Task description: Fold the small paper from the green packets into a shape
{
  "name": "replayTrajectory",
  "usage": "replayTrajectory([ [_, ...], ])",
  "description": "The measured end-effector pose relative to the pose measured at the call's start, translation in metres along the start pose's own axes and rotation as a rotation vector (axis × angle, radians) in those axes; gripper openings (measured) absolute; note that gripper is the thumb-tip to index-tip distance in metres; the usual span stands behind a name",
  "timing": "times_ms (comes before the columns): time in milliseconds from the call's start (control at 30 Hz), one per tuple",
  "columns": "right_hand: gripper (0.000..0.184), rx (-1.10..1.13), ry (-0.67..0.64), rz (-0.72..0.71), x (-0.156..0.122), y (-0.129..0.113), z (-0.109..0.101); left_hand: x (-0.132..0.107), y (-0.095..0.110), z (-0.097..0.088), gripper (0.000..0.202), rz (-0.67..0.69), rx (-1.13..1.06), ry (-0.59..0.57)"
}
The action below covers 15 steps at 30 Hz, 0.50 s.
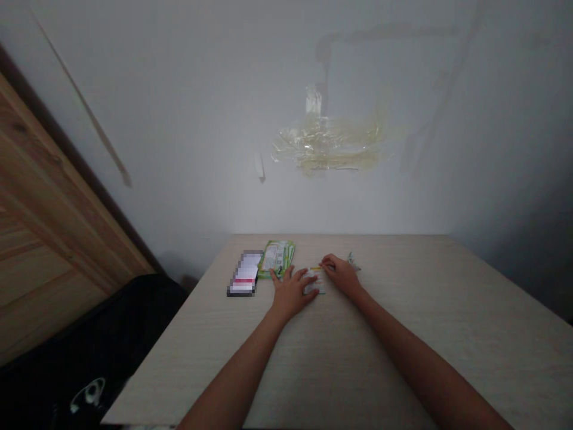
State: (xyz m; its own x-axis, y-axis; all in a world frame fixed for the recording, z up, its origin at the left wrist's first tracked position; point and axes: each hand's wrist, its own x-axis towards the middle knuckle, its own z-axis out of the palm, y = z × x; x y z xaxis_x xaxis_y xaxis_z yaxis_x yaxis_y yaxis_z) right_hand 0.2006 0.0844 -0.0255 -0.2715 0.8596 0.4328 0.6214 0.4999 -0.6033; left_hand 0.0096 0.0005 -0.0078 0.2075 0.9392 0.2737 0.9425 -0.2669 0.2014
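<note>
A small white packet or card [315, 279] with coloured print lies on the table between my hands. My left hand [290, 290] is spread flat, its fingers over the left part of it. At its upper right corner, my right hand [341, 272] is closed in a pinch; what sits between the fingertips is too small to make out. Just beyond my left fingertips are green and white printed packets [276, 258], one over another. A small crumpled green and white scrap [353, 261] rests behind my right hand, partly hidden by it.
Left of the packets lies a phone [244, 275] with its screen blurred out. The pale wooden table [358, 370] meets a white wall [201, 119] with peeling tape [331, 143]. A black bag or cloth [111, 334] and a wooden door [49, 239] stand at the left.
</note>
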Motion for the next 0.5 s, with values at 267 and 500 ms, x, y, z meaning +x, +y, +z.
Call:
replayTrajectory([
  [267, 0.022, 0.021, -0.001, -0.021, -0.0003, -0.0004, 0.0003, -0.0003, 0.0000, 0.0010, 0.037, 0.004, 0.005, 0.019],
  [500, 0.019, 0.047, -0.012, -0.058, 0.0005, 0.0026, 0.0001, 0.0000, 0.0000, 0.0006, 0.037, -0.005, 0.003, 0.010],
])
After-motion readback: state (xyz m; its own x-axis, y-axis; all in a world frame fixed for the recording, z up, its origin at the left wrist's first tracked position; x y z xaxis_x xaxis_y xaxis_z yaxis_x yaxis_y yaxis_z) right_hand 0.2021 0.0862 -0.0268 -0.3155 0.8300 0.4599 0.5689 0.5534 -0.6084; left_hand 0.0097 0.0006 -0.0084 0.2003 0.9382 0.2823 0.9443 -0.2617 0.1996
